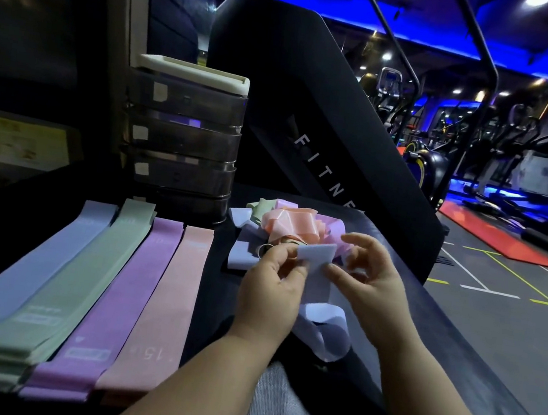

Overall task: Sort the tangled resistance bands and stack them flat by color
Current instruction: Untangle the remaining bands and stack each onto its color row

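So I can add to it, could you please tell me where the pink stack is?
In the head view, the pink stack lies flat left of the left hand, rightmost of the four sorted rows, beside the purple stack.

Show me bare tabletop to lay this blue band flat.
Free: the tabletop strip between the pink stack and the left hand, and the patch right of the right hand. Crowded: the tangled pile behind the held blue band, and the drawer unit.
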Tool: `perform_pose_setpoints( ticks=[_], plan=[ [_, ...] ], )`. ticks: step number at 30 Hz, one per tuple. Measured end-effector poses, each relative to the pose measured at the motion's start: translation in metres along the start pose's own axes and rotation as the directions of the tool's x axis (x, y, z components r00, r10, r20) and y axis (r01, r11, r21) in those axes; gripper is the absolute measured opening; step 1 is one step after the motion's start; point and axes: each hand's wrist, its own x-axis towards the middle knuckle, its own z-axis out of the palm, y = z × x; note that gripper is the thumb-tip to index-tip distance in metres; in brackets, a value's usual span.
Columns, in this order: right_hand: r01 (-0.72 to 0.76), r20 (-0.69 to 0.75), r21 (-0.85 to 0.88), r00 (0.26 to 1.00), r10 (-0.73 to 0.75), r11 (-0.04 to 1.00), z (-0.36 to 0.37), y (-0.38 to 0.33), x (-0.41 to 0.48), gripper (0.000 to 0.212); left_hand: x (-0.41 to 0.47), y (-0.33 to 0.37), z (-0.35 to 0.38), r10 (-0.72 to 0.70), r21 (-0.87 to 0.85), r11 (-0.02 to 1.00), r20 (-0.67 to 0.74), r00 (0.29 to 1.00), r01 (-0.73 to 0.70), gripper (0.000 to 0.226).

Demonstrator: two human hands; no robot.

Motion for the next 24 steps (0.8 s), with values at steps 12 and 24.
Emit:
perform_pose_setpoints(
  ticks=[12, 24],
  plan=[
    [0.02, 0.029, 0.08, 0.999, -0.023, 0.997, 0.011, -0.004, -0.005, 0.02, 0.006, -0.008, 0.002, -0.014, -0.109, 0.994, -0.042, 0.999, 0.009, 0.014],
    [-0.126, 0.041, 0.328, 0.992, 0.119, 0.936, 0.007, -0.001, 0.001, 0.019, 0.006, -0.011, 0.002, 0.032, 0.035, 0.999, -0.005, 0.999, -0.031, 0.021]
  ],
)
